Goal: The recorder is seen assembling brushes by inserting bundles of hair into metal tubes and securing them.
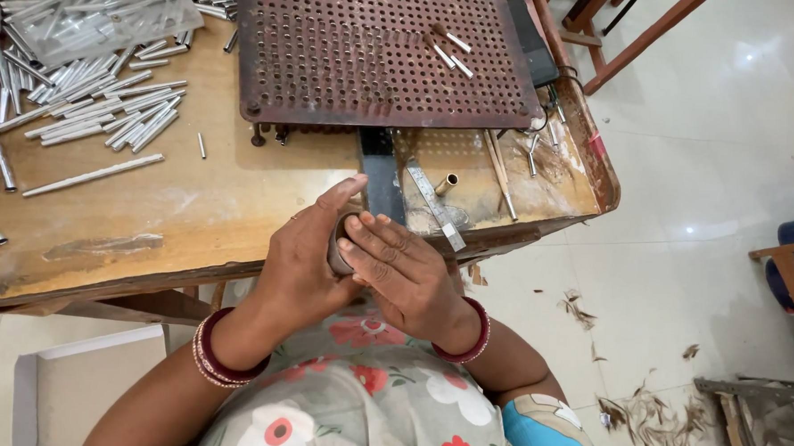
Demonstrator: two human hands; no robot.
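A worn, yellow-brown wooden tabletop (192,205) stands over a shiny pale tile floor (711,174), and the person sits close against its front edge. The left hand (301,263) and the right hand (404,272) meet just in front of that edge, and between them is a small round grey ring-shaped thing (338,247). The left fingers (340,192) curl around its far side, and the right fingers (374,235) lie pressed together flat over its front. So both hands pinch it, and only a thin dark curve of it shows. It looks smooth and dull, like metal, but most of it is hidden. It hangs over the person's lap, not over the tabletop, so I think it could slip out and drop to the floor if the grip goes loose. Just beyond the fingers lie a flat steel ruler (435,209) and a short brass tube (446,183). Farther beyond is a rusty brown metal plate full of holes (378,53). Far off to the left of the fingers is a heap of thin silver metal tubes (90,94); a bump could send them rolling.
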